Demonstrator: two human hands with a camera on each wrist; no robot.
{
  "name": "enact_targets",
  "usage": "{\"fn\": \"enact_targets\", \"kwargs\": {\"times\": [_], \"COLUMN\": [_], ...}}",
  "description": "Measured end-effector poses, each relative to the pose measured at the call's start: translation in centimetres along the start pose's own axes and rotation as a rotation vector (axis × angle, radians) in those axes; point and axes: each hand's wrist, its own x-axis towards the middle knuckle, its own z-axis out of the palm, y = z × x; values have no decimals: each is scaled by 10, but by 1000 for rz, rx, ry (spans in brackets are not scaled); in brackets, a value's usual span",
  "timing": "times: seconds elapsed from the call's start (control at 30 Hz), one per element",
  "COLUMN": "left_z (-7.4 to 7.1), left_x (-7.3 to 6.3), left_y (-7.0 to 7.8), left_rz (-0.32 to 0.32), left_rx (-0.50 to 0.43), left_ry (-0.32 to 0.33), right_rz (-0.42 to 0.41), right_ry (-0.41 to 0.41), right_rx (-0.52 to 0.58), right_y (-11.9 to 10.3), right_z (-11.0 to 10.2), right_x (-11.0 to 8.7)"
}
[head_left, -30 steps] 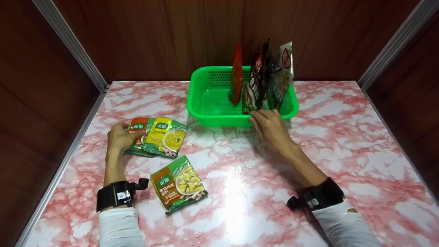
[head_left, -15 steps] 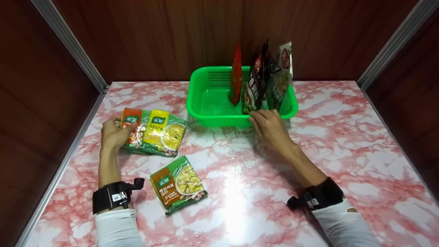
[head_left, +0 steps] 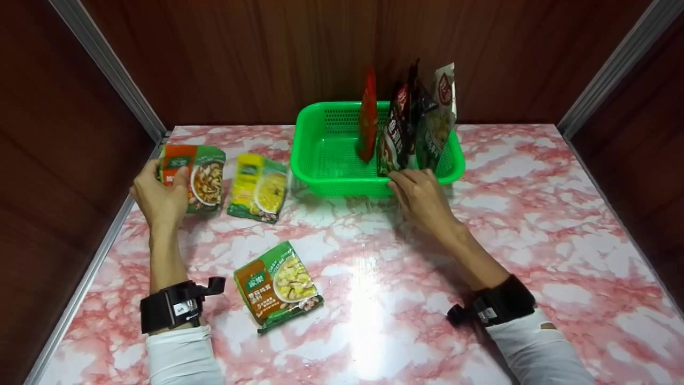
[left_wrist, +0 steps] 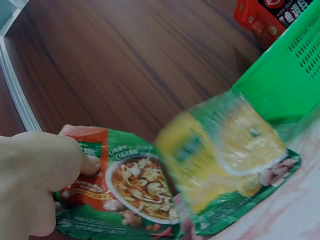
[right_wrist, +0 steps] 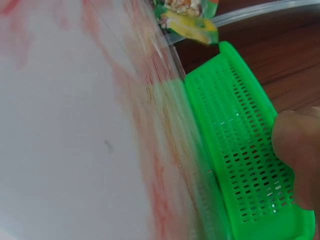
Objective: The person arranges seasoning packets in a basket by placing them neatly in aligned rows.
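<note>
My left hand (head_left: 163, 195) pinches an orange-and-green soup seasoning packet (head_left: 206, 179) by its left side, thumb across the front. Right beside that packet is a yellow-and-green soup packet (head_left: 259, 190), blurred in the left wrist view; whether it touches the table cannot be told. Fingers of my right hand (head_left: 425, 203) hook over the front rim of a green plastic basket (head_left: 331, 187), gripping it. Only part of this hand (right_wrist: 300, 150) shows in the right wrist view. A brown-and-green soup packet (head_left: 280, 286) lies flat on the table, nearer to me.
Inside the basket stand a red pouch (head_left: 368, 120), a dark fish-seasoning pouch (head_left: 394, 136) and a pale-topped pouch (head_left: 441, 117) at the right. Dark wood panels (head_left: 256, 59) enclose the marbled table (head_left: 513, 224) at the back and sides.
My left hand has moved away from me and left, lifting the orange packet. The yellow packet, earlier overlapping it, has shifted farther back and now sits apart. My right hand stays on the rim.
</note>
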Motion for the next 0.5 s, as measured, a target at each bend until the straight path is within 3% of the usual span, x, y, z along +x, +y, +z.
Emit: {"fn": "enact_targets", "kwargs": {"times": [0.1,0.2,0.43,0.5], "left_z": [-2,-1,9,14], "left_x": [-1,-5,-21,-27], "left_y": [8,19,53,63], "left_rz": [11,27,81,102], "left_rx": [-50,-157,-537,-606], "left_ry": [71,84,-32,-61], "right_rz": [-1,-1,8,8], "right_ry": [3,11,-7,-5], "right_rx": [4,12,23,25], "right_y": [0,1,2,1], "right_z": [0,0,0,0], "right_x": [1,1,0,0]}}
